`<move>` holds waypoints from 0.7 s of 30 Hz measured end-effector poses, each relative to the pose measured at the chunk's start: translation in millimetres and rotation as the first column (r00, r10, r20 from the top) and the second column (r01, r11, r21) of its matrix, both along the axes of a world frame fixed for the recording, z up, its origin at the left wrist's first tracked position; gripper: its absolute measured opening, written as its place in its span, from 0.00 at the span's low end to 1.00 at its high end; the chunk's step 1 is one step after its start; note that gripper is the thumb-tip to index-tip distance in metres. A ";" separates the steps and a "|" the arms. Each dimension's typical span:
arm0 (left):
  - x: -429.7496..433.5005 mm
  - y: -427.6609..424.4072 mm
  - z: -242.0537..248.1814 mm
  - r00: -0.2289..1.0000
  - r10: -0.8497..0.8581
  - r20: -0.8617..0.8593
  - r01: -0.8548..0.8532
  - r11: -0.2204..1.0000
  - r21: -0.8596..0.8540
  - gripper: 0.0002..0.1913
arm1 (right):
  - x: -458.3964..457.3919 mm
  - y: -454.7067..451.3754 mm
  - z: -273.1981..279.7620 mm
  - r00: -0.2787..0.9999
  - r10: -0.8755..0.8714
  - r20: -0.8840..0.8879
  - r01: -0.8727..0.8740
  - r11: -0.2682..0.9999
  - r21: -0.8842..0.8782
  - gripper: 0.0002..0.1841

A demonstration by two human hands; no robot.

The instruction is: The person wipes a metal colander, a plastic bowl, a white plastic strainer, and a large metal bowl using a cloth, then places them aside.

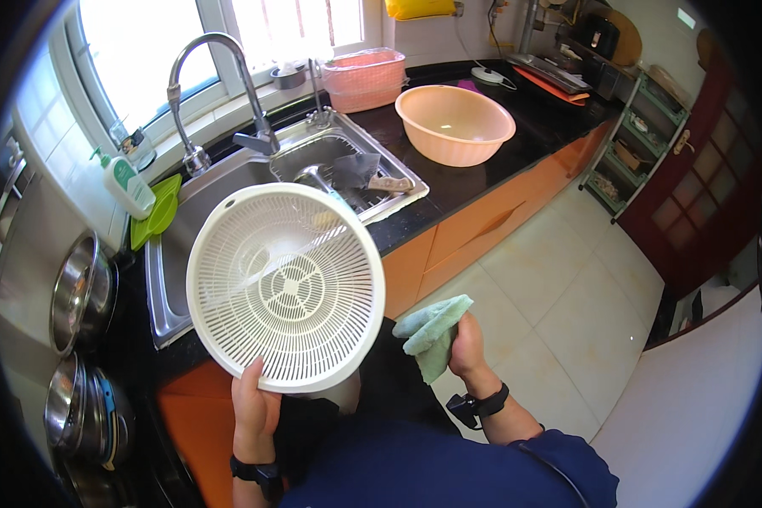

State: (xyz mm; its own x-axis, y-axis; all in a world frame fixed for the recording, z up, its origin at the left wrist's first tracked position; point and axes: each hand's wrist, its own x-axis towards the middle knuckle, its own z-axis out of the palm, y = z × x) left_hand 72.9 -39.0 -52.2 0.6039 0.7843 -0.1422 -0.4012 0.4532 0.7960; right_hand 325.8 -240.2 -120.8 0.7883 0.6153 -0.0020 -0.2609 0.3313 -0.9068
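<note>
My left hand [256, 406] grips the near rim of a round white plastic colander [292, 289], thumb over the edge. The colander is tilted so its slotted inside faces me, and it hides part of the stainless steel sink [165, 279]. To the right, my right hand [468, 346] holds a folded pale green cloth [435, 333], apart from the colander and above the floor. Behind the colander, a cleaver [390, 183] with a wooden handle lies over the right basin's rack. A peach plastic basin [455, 127] stands on the black counter right of the sink.
A curved faucet [254, 82] rises behind the sink. Left of it are a soap bottle [129, 184] and a green plastic item [159, 213]. Metal bowls [76, 292] line the left wall. A pink basket [365, 79] stands behind; a shelf rack [638, 140] stands near the door.
</note>
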 end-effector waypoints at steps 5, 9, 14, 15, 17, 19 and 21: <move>23.4 -1.1 17.8 0.998 -0.058 0.031 0.058 0.998 0.020 0.27 | 12.4 -1.5 9.5 0.996 0.077 0.034 -0.077 0.997 -0.001 0.26; 65.2 3.9 27.8 0.997 -0.070 0.021 0.069 0.997 0.047 0.26 | -0.3 1.6 0.9 0.988 0.096 0.121 -0.081 0.990 -0.118 0.24; 154.5 34.4 94.7 0.949 -0.303 0.089 0.298 0.953 0.060 0.26 | -5.7 -11.2 -20.2 0.981 0.099 0.167 -0.058 0.969 -0.239 0.25; 177.5 40.2 108.0 0.931 -0.353 0.097 0.346 0.935 0.081 0.26 | -5.8 -15.9 -27.3 0.991 0.095 0.099 -0.071 0.971 -0.229 0.25; 229.2 53.0 132.1 0.846 -0.515 0.142 0.485 0.852 0.198 0.28 | -7.7 -25.0 -23.7 0.996 0.036 -0.083 -0.046 0.992 -0.120 0.25; 277.8 63.9 154.6 0.760 -0.623 0.187 0.594 0.782 0.190 0.30 | -9.1 -33.3 -17.9 0.987 -0.040 -0.154 0.024 0.994 -0.102 0.26; 336.5 60.2 165.6 0.716 -0.659 0.231 0.646 0.751 0.138 0.32 | -3.9 -52.3 -18.5 0.987 -0.137 -0.083 0.123 0.980 -0.158 0.27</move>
